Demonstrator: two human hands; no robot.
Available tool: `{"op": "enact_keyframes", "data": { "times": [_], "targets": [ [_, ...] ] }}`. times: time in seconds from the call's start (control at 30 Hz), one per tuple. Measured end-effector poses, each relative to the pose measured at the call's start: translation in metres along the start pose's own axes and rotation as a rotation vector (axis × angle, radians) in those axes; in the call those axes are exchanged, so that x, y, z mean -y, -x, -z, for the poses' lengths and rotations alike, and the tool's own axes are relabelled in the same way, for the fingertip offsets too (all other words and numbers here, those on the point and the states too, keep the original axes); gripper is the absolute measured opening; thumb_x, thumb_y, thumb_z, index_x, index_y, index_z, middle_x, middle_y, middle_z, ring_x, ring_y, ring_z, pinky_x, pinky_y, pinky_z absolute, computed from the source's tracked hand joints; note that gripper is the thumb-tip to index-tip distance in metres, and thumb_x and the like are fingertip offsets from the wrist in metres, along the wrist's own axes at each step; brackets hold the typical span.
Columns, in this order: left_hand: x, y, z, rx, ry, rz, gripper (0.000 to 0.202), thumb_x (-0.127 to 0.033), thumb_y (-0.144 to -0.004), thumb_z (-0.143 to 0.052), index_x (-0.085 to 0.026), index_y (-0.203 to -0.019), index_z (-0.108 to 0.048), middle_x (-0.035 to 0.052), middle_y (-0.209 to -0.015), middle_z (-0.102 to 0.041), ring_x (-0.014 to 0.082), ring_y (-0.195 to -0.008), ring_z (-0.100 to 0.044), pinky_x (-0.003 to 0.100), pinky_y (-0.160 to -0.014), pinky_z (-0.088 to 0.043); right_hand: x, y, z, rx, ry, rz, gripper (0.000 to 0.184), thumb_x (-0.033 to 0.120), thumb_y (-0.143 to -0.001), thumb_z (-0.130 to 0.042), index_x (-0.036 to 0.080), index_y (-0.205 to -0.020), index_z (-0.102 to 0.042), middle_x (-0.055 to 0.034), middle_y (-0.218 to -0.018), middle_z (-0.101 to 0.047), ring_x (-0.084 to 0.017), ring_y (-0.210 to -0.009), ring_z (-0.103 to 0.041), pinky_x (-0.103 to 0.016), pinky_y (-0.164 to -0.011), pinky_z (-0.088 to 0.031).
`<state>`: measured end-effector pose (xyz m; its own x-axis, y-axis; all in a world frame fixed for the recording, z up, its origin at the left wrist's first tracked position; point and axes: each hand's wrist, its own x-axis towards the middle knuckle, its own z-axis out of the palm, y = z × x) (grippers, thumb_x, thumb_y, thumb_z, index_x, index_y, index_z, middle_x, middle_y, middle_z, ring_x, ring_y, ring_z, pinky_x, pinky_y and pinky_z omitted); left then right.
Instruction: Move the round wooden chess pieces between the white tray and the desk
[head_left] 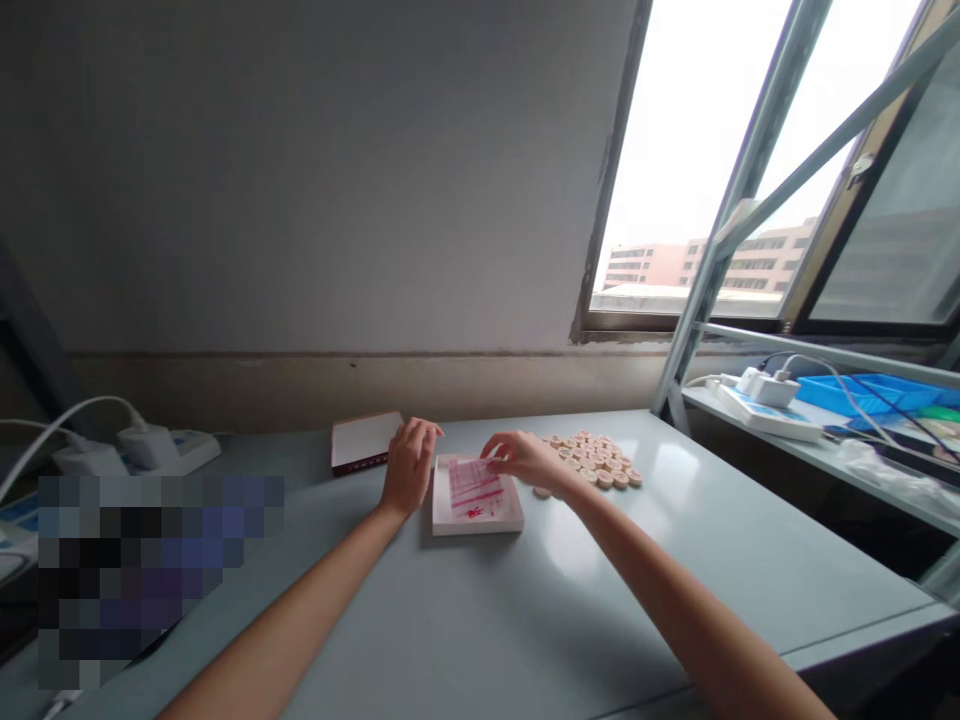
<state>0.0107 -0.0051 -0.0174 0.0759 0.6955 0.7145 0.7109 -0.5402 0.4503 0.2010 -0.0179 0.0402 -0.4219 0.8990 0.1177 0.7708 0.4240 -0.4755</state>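
the left hand (409,468) stands beside the left side of a shallow white box (480,527), its fingers loosely bent; whether it touches the box or grips anything, i cannot tell. the right hand (517,458) reaches over the box's far right part, fingers bent downward, with the tips at the upper right of a sheet (474,490) with red lines; whether they pinch it or only touch it, i cannot tell. the sheet lies in the box, between the two hands, with a red mark near its lower edge. just beyond the left hand and to its left is a box lid (366,441), pale inside and dark along its near side, lying on the counter (480,620). to the right of the right hand, partly hidden by it, round wooden pieces (600,460) sit close together on the counter. well to the left of the left hand are white plugs (148,445) with a cable. well to the right of the right hand, a blue tray (862,394) rests on a shelf (840,455).
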Motion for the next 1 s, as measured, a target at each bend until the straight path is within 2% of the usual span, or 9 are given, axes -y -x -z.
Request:
{"op": "enact_keyframes", "data": {
  "times": [0.1,0.2,0.37,0.5,0.6,0.8,1.0],
  "targets": [
    [0.002,0.001,-0.002,0.173,-0.028,-0.067,0.027,-0.035,-0.087,-0.026,-0.022,-0.092,-0.049,0.0032,-0.098,-0.054,0.0188,-0.095,-0.046,0.036,-0.086,-0.034,-0.009,-0.011,-0.025,-0.023,0.08,0.007,0.025,0.016,-0.07,-0.052,0.022,-0.091,-0.063,-0.0014,-0.081,-0.066,-0.014,-0.072,-0.058,-0.022,-0.059,-0.038],
    [0.002,0.003,-0.006,0.306,-0.062,-0.142,0.023,-0.038,-0.082,-0.039,-0.022,-0.096,-0.048,0.0038,-0.107,-0.051,0.0211,-0.1,-0.043,0.037,-0.087,-0.033,-0.013,-0.006,-0.041,-0.101,0.19,0.002,0.028,0.018,-0.071,-0.049,0.023,-0.096,-0.061,-0.0017,-0.084,-0.066,-0.016,-0.074,-0.059,-0.023,-0.06,-0.037],
    [0.002,0.002,-0.007,0.298,-0.027,-0.153,0.026,-0.035,-0.079,-0.044,-0.02,-0.101,-0.045,0.006,-0.105,-0.048,0.021,-0.1,-0.043,0.037,-0.087,-0.033,-0.015,-0.001,-0.048,-0.133,0.258,0.029,0.031,0.018,-0.071,-0.046,0.023,-0.099,-0.058,-0.003,-0.091,-0.066,-0.018,-0.079,-0.06,-0.024,-0.061,-0.036],
    [-0.002,0.001,-0.004,0.362,-0.078,-0.161,0.015,-0.031,-0.078,-0.045,-0.02,-0.083,-0.054,0.0044,-0.1,-0.049,0.0206,-0.094,-0.044,0.037,-0.083,-0.034,-0.016,0.0,-0.047,-0.144,0.267,0.071,0.034,0.015,-0.069,-0.046,0.02,-0.101,-0.056,-0.0049,-0.097,-0.065,-0.018,-0.084,-0.059,-0.025,-0.063,-0.035],
    [-0.005,0.001,-0.003,0.39,-0.116,-0.155,0.017,-0.03,-0.078,-0.044,-0.019,-0.072,-0.057,0.0037,-0.094,-0.051,0.0202,-0.09,-0.045,0.037,-0.08,-0.035,-0.016,0.0,-0.043,-0.149,0.239,0.074,0.032,0.014,-0.07,-0.046,0.021,-0.1,-0.056,-0.0031,-0.091,-0.066,-0.018,-0.082,-0.059,-0.026,-0.066,-0.034],
    [-0.005,0.001,-0.004,0.394,-0.147,-0.162,0.023,-0.03,-0.078,-0.043,-0.019,-0.066,-0.059,0.0038,-0.089,-0.054,0.0197,-0.087,-0.046,0.037,-0.077,-0.036,-0.022,-0.004,-0.035,-0.117,0.156,0.062,0.026,0.015,-0.072,-0.05,0.023,-0.094,-0.059,0.0005,-0.083,-0.067,-0.016,-0.079,-0.058,-0.029,-0.074,-0.031],
    [-0.002,0.001,-0.006,0.407,-0.151,-0.18,0.023,-0.028,-0.077,-0.044,-0.02,-0.065,-0.063,0.004,-0.088,-0.054,0.0192,-0.085,-0.047,0.036,-0.076,-0.037,-0.015,-0.001,-0.036,-0.072,0.236,0.08,0.021,0.013,-0.074,-0.048,0.021,-0.089,-0.061,-0.0027,-0.081,-0.067,-0.018,-0.079,-0.058,-0.031,-0.076,-0.03]
  ]
}}
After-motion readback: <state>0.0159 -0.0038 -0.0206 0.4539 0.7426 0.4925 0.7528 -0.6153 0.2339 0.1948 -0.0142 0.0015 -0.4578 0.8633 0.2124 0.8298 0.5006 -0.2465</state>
